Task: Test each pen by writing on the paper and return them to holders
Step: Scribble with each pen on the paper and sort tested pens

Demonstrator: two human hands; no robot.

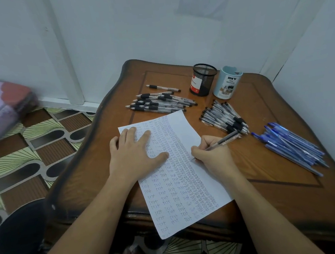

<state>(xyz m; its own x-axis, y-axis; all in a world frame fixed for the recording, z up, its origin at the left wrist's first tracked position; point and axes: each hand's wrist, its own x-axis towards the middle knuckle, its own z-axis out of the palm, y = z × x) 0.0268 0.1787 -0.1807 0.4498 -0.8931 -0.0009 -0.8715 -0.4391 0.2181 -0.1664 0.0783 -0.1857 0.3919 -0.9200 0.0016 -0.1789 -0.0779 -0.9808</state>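
Note:
A white paper (184,125) covered with rows of the word "test" lies on the wooden table (266,158). My left hand (133,152) presses flat on the paper's upper left part, fingers spread. My right hand (211,155) grips a clear black pen (223,140) with its tip on the paper's right side. Several black pens (160,103) lie in a pile behind the paper, and another pile of black pens (225,119) lies to the right. Blue pens (290,146) are heaped at the far right. A black mesh holder (203,80) and a pale blue holder (227,83) stand at the back.
The table stands in a corner of white walls. The paper's bottom edge overhangs the table's near edge. A patterned floor (32,142) lies to the left, with a pink and red object (0,105) on it. A dark round object (18,235) sits at the lower left.

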